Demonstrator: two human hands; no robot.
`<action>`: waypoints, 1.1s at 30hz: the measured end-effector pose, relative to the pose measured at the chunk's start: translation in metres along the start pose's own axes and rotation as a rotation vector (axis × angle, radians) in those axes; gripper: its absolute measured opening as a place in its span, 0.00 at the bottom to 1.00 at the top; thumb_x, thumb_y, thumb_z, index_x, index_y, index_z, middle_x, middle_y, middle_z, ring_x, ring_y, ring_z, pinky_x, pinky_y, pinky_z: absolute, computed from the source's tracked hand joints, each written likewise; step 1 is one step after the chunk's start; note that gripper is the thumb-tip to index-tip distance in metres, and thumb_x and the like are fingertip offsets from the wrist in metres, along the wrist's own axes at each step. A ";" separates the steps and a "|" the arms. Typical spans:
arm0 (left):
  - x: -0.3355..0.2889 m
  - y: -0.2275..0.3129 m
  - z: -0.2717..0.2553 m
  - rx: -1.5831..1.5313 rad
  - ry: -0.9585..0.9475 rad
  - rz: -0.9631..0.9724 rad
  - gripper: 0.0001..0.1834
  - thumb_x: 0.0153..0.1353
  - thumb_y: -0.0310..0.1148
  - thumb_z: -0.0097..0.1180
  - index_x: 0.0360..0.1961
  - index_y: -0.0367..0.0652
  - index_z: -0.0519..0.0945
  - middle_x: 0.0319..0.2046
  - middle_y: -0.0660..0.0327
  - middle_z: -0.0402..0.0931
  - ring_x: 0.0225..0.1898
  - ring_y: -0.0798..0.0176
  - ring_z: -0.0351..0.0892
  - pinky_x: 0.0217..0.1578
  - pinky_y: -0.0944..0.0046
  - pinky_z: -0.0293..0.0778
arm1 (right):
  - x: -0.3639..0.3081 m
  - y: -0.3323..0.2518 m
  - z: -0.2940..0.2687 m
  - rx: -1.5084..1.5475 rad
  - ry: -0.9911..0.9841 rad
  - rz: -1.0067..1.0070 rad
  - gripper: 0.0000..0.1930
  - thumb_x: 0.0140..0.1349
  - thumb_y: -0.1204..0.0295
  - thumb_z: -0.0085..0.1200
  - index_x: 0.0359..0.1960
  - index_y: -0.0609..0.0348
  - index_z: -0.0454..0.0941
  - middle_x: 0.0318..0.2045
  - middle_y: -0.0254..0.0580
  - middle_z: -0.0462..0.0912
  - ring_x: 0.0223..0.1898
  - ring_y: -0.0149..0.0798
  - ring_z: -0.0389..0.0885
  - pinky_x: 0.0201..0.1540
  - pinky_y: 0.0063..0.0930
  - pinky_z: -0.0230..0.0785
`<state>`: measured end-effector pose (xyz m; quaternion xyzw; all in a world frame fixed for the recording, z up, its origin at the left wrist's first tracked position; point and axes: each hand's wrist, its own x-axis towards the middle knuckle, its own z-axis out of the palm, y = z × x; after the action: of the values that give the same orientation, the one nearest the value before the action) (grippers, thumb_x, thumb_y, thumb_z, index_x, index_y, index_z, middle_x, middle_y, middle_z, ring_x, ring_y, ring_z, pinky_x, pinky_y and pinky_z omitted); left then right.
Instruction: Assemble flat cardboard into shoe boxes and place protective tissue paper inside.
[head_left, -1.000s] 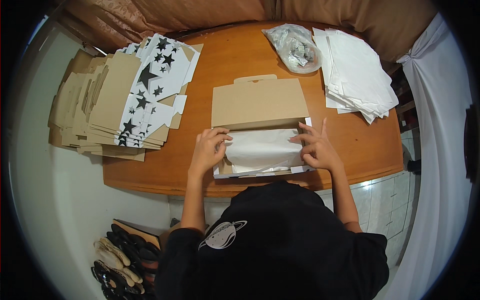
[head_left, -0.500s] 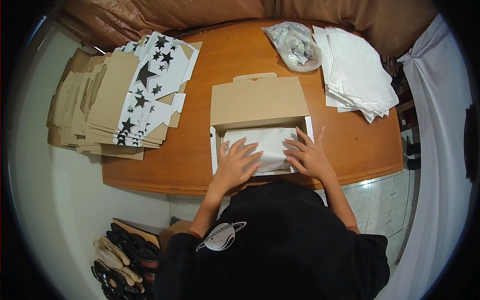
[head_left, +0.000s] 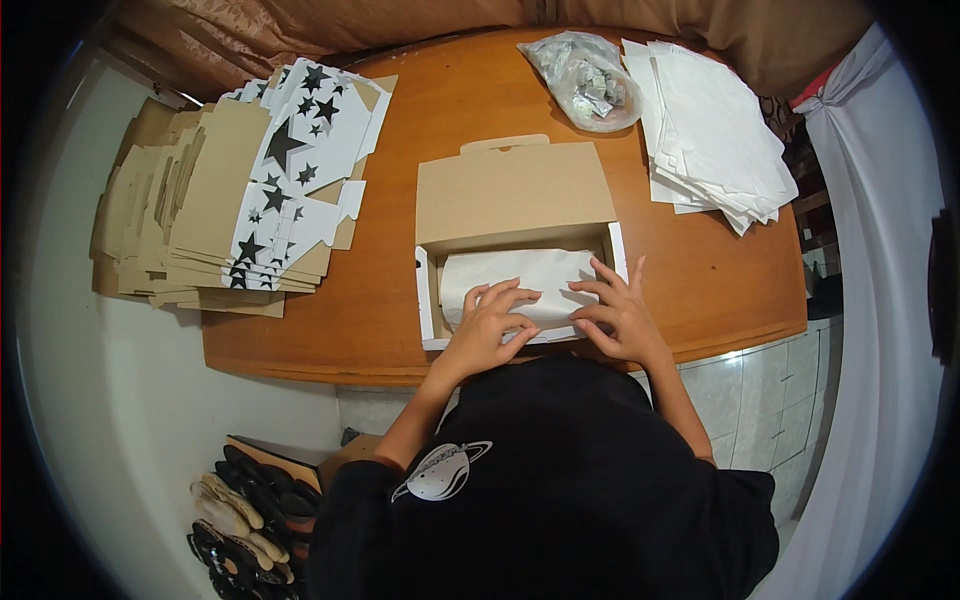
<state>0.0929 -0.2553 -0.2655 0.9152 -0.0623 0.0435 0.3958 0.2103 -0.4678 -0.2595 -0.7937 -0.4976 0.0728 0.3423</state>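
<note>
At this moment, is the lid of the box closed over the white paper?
No, the lid stands open at the far side of the box, and the white paper inside is visible.

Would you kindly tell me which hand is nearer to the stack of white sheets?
Right. In the picture, the right hand is below and left of the white sheets; the left hand is farther left.

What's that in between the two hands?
White paper in the open box lies between the left hand and the right hand, seen in the head view.
</note>
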 end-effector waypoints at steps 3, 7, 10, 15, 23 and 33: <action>0.001 -0.003 0.001 -0.011 -0.004 -0.023 0.07 0.53 0.38 0.58 0.25 0.48 0.82 0.51 0.64 0.71 0.60 0.54 0.59 0.57 0.49 0.46 | 0.001 -0.004 -0.003 0.035 -0.012 -0.007 0.03 0.50 0.69 0.56 0.24 0.47 0.82 0.48 0.29 0.77 0.63 0.50 0.57 0.58 0.71 0.14; 0.001 -0.006 0.003 -0.008 -0.025 -0.028 0.08 0.53 0.38 0.58 0.25 0.48 0.82 0.52 0.64 0.70 0.61 0.54 0.57 0.57 0.49 0.45 | 0.002 -0.006 -0.005 -0.003 -0.023 0.006 0.03 0.50 0.68 0.57 0.22 0.47 0.82 0.47 0.28 0.76 0.63 0.47 0.56 0.58 0.71 0.13; 0.001 -0.004 0.001 -0.008 -0.039 -0.023 0.08 0.52 0.38 0.58 0.25 0.47 0.82 0.52 0.64 0.70 0.61 0.54 0.57 0.58 0.49 0.45 | 0.003 -0.008 -0.007 0.002 -0.031 -0.005 0.03 0.49 0.68 0.57 0.22 0.48 0.82 0.47 0.27 0.76 0.63 0.47 0.56 0.59 0.71 0.13; 0.001 -0.005 0.001 -0.032 -0.023 -0.032 0.08 0.53 0.38 0.58 0.25 0.47 0.82 0.52 0.65 0.70 0.62 0.54 0.56 0.58 0.48 0.44 | 0.004 -0.007 -0.006 0.009 -0.035 -0.015 0.02 0.49 0.69 0.57 0.22 0.48 0.82 0.48 0.28 0.76 0.63 0.50 0.57 0.58 0.72 0.12; 0.001 -0.009 0.000 -0.014 -0.056 -0.013 0.08 0.54 0.40 0.56 0.27 0.49 0.82 0.53 0.65 0.69 0.62 0.54 0.55 0.58 0.47 0.44 | -0.003 0.001 -0.004 -0.032 -0.064 0.012 0.02 0.51 0.70 0.57 0.24 0.48 0.82 0.50 0.30 0.74 0.65 0.52 0.51 0.58 0.71 0.12; 0.002 -0.009 -0.002 -0.003 -0.102 -0.006 0.08 0.55 0.40 0.55 0.28 0.50 0.82 0.53 0.65 0.69 0.62 0.54 0.55 0.58 0.46 0.43 | -0.007 0.002 -0.001 -0.039 -0.066 0.064 0.03 0.51 0.71 0.57 0.27 0.47 0.81 0.61 0.37 0.60 0.67 0.61 0.35 0.57 0.74 0.16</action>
<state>0.0963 -0.2479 -0.2701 0.9158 -0.0799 -0.0045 0.3937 0.2088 -0.4748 -0.2618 -0.8130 -0.4841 0.1002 0.3076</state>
